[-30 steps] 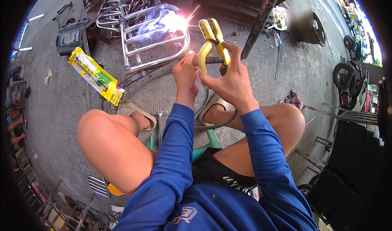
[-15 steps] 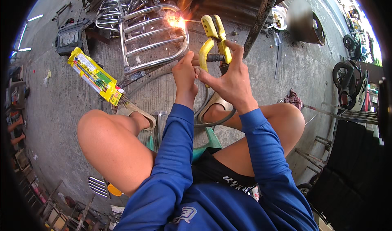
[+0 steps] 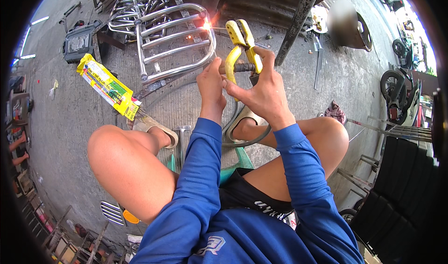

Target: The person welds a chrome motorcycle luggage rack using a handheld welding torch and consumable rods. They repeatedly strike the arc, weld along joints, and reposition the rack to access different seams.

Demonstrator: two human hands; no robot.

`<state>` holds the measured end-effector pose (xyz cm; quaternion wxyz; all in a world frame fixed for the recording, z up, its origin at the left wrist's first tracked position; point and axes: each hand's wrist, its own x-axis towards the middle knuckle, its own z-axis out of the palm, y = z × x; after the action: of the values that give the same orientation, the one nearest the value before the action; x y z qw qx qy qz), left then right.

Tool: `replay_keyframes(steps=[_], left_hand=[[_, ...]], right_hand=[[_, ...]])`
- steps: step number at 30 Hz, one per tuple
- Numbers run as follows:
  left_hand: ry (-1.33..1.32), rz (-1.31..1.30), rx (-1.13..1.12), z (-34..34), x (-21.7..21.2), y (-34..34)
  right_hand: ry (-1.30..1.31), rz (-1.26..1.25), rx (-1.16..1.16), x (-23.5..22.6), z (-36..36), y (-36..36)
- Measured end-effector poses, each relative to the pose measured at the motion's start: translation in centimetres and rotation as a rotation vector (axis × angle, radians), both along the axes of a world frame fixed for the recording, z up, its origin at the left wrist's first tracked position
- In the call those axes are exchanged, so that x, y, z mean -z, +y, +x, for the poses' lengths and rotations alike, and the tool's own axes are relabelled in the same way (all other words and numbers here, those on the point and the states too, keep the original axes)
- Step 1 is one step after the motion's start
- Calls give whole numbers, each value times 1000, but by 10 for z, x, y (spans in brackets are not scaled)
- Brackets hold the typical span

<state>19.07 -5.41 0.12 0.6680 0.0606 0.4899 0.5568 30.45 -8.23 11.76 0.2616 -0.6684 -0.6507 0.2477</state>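
My right hand (image 3: pixel 266 89) grips a yellow welding electrode holder (image 3: pixel 252 59) by its levers, fingers around the far side and thumb toward my left hand. A thin welding electrode (image 3: pixel 218 28) runs leftward from the holder's jaws. Its tip meets the right end of a shiny tubular metal rack (image 3: pixel 179 45), where a bright arc glows. Beside the holder, my left hand (image 3: pixel 212 84) is closed with its fingertips pinched together near the rack's lower right corner. What they hold, if anything, I cannot make out. The two hands touch or nearly touch.
A yellow packet of electrodes (image 3: pixel 105 84) leans by my left foot. Bent shiny tubes (image 3: pixel 133 14) are piled behind the rack. A hammer (image 3: pixel 183 131) lies between my feet, and a cable (image 3: pixel 254 138) loops by my right foot. A dark metal leg (image 3: pixel 298 24) stands ahead.
The arc has shrunk from a wide orange flare to a small bright point, slightly right of before. The electrode holder has tilted and shifted slightly left; my left hand has hardly moved.
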Motion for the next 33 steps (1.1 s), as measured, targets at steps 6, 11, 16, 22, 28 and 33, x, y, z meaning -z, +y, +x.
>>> replay_keyframes(steps=[6, 11, 16, 22, 28, 33], left_hand=[[-63, 45, -78, 1, 25, -2], [-42, 178, -54, 1, 29, -6], [-22, 88, 30, 0, 18, -1], [2, 92, 35, 0, 16, -1], [-100, 87, -103, 4, 22, -2], [26, 94, 10, 3, 17, 0]], right_hand=[[57, 5, -8, 1, 0, 0], [34, -34, -14, 0, -1, 1], [31, -91, 3, -3, -1, 1], [34, -68, -1, -1, -3, 3], [91, -74, 17, -3, -3, 2], [47, -62, 18, -5, -3, 1]])
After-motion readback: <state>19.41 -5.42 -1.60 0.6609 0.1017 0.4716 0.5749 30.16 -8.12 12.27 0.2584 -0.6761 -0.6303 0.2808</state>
